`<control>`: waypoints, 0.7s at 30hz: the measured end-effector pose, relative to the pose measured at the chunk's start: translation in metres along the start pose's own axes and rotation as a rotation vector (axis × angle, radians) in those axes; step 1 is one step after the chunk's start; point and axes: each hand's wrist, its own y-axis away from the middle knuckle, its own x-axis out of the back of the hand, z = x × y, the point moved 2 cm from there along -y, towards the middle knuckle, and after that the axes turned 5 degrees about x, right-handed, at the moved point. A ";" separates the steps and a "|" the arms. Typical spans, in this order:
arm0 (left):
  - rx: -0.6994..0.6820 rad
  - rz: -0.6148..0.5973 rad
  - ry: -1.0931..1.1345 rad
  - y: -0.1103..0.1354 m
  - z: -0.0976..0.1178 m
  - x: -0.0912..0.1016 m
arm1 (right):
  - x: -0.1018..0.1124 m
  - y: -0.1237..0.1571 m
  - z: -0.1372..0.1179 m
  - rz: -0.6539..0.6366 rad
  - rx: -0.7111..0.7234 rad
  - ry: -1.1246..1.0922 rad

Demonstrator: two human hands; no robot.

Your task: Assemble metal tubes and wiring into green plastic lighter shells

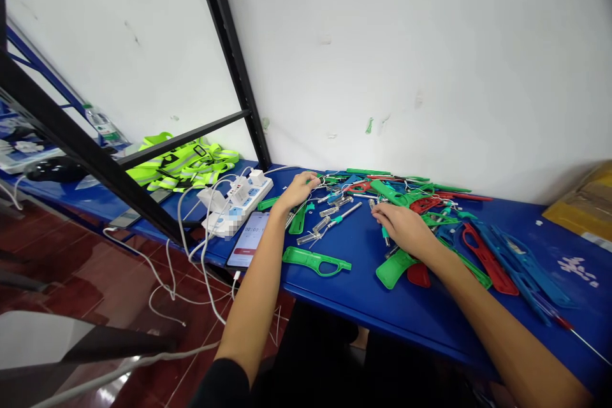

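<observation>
My left hand (300, 190) is at the near left side of a heap of lighter parts, its fingers closed by some thin white wires; what they hold is too small to make out. My right hand (401, 224) is pinched over the right part of the heap, beside a small clear piece (371, 204). A teal-and-metal lighter tube (385, 236) lies just below its fingertips. Between the hands lie another metal tube with a teal collar (345, 214) and clear lighter tanks (306, 238). A green lighter shell half (315, 261) lies near the table edge.
Blue and red shell halves (492, 262) lie to the right, near white bits (577, 269). A phone (248, 241) and a power strip (239, 207) with cables stand left. Beyond the black frame post (234, 51) lie yellow reflective straps (191, 162). A taped box (586, 201) sits far right.
</observation>
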 end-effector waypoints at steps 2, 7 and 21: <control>-0.026 -0.011 0.102 0.002 0.005 -0.001 | 0.000 0.000 0.000 0.008 -0.001 -0.006; -0.096 0.016 0.355 0.003 0.012 0.001 | 0.000 0.001 0.000 0.045 -0.002 -0.038; -0.103 0.359 0.460 -0.006 -0.004 0.016 | 0.065 0.046 -0.045 0.270 0.013 -0.453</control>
